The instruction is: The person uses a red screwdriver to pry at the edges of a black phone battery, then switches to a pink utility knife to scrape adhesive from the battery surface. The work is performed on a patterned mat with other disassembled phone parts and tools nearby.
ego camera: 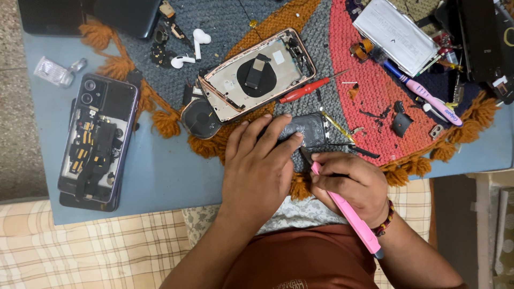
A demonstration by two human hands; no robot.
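On the cluttered blue desk [160, 176], your left hand [259, 166] pressed flat on the dark battery [305, 128] already out of the opened phone shell [257, 75], while your right hand [350, 182] gripped a pink tool [348, 214], prying unfinished.

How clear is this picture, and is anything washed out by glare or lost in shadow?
Head view: even, soft light and mostly sharp; faint shadow under the left hand pressing the dark battery; the right hand with the pink tool is crisp; slight sheen on the opened phone shell; the white pad is bright but not blown out; the top right corner is dark.
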